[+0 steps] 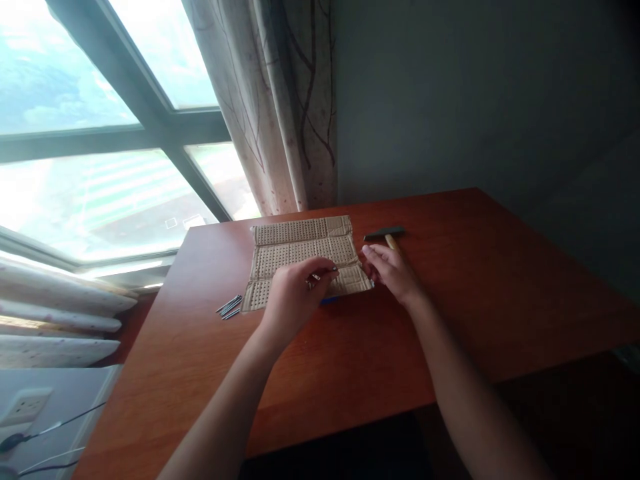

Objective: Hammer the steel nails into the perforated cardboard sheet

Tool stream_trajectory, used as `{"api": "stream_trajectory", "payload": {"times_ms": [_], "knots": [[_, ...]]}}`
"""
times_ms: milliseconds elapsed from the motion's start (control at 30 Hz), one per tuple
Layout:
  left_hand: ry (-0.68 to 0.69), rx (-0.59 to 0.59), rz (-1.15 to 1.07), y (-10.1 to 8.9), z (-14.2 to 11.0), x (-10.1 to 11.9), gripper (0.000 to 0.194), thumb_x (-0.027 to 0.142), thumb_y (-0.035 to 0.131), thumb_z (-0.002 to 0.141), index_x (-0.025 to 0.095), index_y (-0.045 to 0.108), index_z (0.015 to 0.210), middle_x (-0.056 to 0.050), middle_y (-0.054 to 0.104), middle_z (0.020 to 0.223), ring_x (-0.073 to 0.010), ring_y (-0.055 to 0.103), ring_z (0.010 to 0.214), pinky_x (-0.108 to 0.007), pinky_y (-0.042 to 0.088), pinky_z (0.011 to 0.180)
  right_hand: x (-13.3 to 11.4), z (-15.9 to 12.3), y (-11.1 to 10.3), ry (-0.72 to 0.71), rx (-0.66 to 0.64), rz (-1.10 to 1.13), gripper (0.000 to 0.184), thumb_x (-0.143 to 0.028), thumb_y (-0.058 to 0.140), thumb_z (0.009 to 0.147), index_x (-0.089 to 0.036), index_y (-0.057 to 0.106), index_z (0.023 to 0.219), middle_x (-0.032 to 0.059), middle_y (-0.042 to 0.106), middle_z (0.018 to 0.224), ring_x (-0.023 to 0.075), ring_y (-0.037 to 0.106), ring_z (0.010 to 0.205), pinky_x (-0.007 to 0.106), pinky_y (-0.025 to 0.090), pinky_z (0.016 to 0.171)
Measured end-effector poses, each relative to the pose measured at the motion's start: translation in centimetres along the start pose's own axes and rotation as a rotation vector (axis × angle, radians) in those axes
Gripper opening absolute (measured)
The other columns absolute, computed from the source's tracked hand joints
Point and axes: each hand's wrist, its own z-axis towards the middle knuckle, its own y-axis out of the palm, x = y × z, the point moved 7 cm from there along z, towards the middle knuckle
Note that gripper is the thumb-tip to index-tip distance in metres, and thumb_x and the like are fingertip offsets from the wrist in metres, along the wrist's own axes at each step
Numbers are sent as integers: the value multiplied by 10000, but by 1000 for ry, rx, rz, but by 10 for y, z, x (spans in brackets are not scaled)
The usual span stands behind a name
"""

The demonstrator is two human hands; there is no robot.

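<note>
A creased brown sheet with rows of small holes (295, 255), apparently cardboard, lies on the wooden table (340, 373). Over its near part is my left hand (300, 288), closed in a pinch, with small shiny metal bits that look like nails showing between the fingers. My right hand (393, 270) is at the sheet's right edge, its fingers closed together; what they hold, if anything, is hidden. Just behind that hand lies a hammer (384, 234) with a dark head and a light handle, partly covered by the hand. Several loose nails (229, 307) rest left of the sheet.
Something blue (330, 301) peeks out under the sheet's near edge. Beyond the table's left side are a bright window (115, 200) and curtains (280, 133). A wall socket with cables (30, 407) is at the lower left. A dark wall (475, 100) stands behind.
</note>
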Motion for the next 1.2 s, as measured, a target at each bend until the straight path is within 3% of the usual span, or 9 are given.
{"api": "stream_trajectory", "payload": {"times_ms": [167, 333, 600, 1000, 1200], "knots": [[-9, -8, -9, 2, 0, -2, 87, 248, 656, 871, 191, 722, 863, -6, 744, 761, -125, 661, 641, -219, 483, 580, -7, -8, 16, 65, -71, 143, 339, -535, 670, 807, -205, 614, 754, -34, 492, 604, 90, 384, 496, 227, 282, 436], [-21, -9, -25, 0, 1, -2, 93, 248, 645, 870, 192, 719, 862, -12, 742, 764, -130, 664, 646, -213, 484, 564, -1, -9, 15, 144, -41, 251, 302, -438, 772, 714, -213, 660, 881, -22, 600, 683, 104, 478, 544, 223, 338, 450], [-27, 11, -41, 0, 2, -5, 81, 248, 651, 869, 199, 715, 865, -6, 739, 772, -133, 663, 657, -225, 507, 614, 7, -7, 24, 155, -53, 405, 257, -403, 786, 706, -226, 672, 854, -20, 628, 719, 126, 551, 603, 247, 417, 521], [-4, 20, 5, 2, 0, -7, 80, 247, 652, 872, 194, 712, 862, -5, 733, 762, -124, 656, 641, -214, 488, 599, 12, -4, 22, 158, -36, 361, 296, -434, 790, 703, -220, 685, 879, -23, 627, 716, 108, 538, 582, 224, 407, 489], [18, 35, 15, 5, -2, -5, 74, 220, 660, 866, 198, 731, 869, 2, 743, 763, -111, 650, 620, -199, 479, 590, 12, -4, 19, 137, -28, 260, 320, -468, 761, 724, -218, 672, 903, 7, 656, 785, 143, 572, 662, 250, 421, 528]]}}
